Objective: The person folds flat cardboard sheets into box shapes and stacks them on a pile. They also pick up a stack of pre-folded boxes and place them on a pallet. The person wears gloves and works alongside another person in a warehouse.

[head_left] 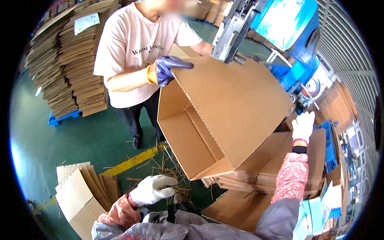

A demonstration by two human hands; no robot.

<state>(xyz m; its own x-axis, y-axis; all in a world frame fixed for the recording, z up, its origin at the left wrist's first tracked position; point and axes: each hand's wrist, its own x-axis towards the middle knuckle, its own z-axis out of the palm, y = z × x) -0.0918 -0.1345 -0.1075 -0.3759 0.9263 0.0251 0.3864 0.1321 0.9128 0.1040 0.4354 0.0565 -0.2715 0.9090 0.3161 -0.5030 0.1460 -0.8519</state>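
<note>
Slantwise, the carton (236, 106) opens lower left, axis rising rightward; both hands (154, 191) (303, 126) wide, empty.

The left hand (153, 191) curves loosely; the right hand (303, 126) reaches forward.

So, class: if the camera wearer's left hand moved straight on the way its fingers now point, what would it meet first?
Probably the open cardboard box, near its lower corner, just right of the left hand, though depth is hard to judge.
</note>
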